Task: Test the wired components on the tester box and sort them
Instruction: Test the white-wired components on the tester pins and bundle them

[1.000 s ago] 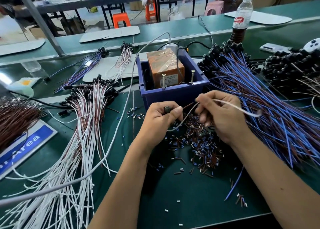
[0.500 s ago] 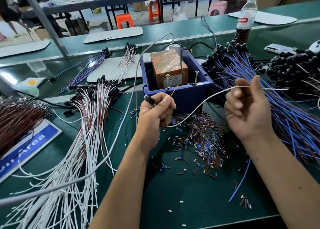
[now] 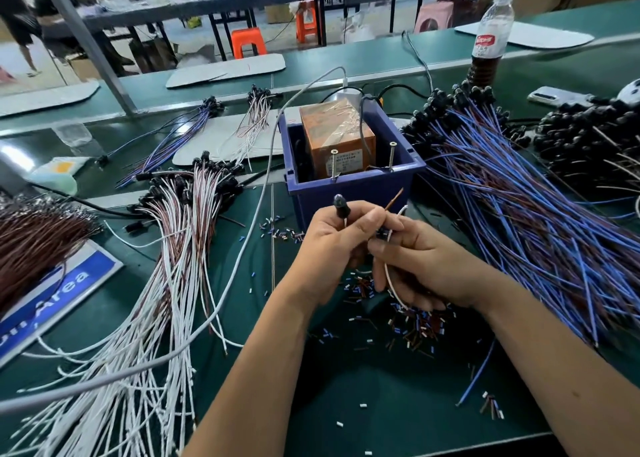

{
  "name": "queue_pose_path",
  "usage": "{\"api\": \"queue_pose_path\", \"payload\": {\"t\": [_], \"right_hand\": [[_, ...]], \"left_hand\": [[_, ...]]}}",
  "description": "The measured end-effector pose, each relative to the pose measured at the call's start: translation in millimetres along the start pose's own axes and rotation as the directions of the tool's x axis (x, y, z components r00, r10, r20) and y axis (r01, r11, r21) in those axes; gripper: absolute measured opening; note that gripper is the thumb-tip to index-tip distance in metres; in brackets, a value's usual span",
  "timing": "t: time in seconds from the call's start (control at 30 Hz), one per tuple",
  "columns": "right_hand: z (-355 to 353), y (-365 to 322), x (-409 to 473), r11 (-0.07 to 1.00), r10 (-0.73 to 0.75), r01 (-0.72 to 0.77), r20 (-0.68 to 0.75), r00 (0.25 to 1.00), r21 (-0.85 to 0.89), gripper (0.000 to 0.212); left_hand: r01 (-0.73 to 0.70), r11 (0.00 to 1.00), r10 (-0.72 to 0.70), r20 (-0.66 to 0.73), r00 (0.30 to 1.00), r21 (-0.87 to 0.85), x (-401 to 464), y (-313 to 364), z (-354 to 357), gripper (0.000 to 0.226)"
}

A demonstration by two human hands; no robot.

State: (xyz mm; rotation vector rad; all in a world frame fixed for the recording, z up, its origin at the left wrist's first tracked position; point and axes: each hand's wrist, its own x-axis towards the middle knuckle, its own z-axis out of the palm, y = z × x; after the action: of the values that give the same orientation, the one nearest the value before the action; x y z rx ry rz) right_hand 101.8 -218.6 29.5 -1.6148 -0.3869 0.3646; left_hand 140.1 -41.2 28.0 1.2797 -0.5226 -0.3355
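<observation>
Head view shows the left hand point(image 3: 332, 242) and right hand point(image 3: 419, 262) both pinching one wired component point(image 3: 341, 203) just before the tester box point(image 3: 353, 183), whose screws point(image 3: 334, 164) its stripped ends likely must touch next.

A blue-and-white sign point(image 3: 52, 294) lying left of the blue tester box point(image 3: 353, 186) reads "Area"; its other letters are cut off. The label point(image 3: 343, 164) on the orange unit inside the box and the bottle's red label point(image 3: 485, 42) are illegible.
</observation>
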Motion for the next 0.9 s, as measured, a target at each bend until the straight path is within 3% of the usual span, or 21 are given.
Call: {"api": "queue_pose_path", "payload": {"t": [0.1,0.2,0.3,0.43,0.57,0.77,0.9], "right_hand": [[0.2,-0.9,1.3,0.997,-0.067,0.066,0.012,0.998,0.033,0.035],[-2.4,0.4,5.3,0.986,-0.136,0.157,-0.284,0.949,0.054,0.045],[-6.8,3.1,7.3,0.953,-0.286,0.296,-0.514,0.808,-0.066,0.026],[-3.8,1.4,6.7,0.914,-0.399,0.374,-0.521,0.754,-0.160,0.009],[-3.2,0.9,6.9,0.931,-0.332,0.358,-0.557,0.761,-0.066,0.008],[-7.8,2.0,6.2,0.931,-0.209,0.328,-0.499,0.841,0.162,0.019],[-13.1,2.1,7.5,0.924,-0.212,0.356,-0.585,0.783,0.142,0.022]], "left_hand": [[0.000,1.000,0.000,-0.032,0.999,0.009,1.9,-2.7,-0.4,0.025],[0.011,0.999,-0.015,-0.113,0.993,-0.041,4.7,-6.7,-5.1,0.027],[0.009,1.000,-0.012,-0.111,0.994,-0.028,5.7,-5.7,-7.0,0.031],[0.022,1.000,-0.022,-0.092,0.996,-0.008,3.8,-3.9,-1.4,0.027],[0.015,1.000,-0.017,-0.077,0.997,-0.027,3.4,-4.5,-2.0,0.028],[0.015,1.000,-0.015,-0.057,0.998,-0.002,3.7,-2.7,-2.6,0.029],[0.048,0.998,-0.050,-0.060,0.997,-0.033,2.1,1.7,-3.7,0.031]]}}
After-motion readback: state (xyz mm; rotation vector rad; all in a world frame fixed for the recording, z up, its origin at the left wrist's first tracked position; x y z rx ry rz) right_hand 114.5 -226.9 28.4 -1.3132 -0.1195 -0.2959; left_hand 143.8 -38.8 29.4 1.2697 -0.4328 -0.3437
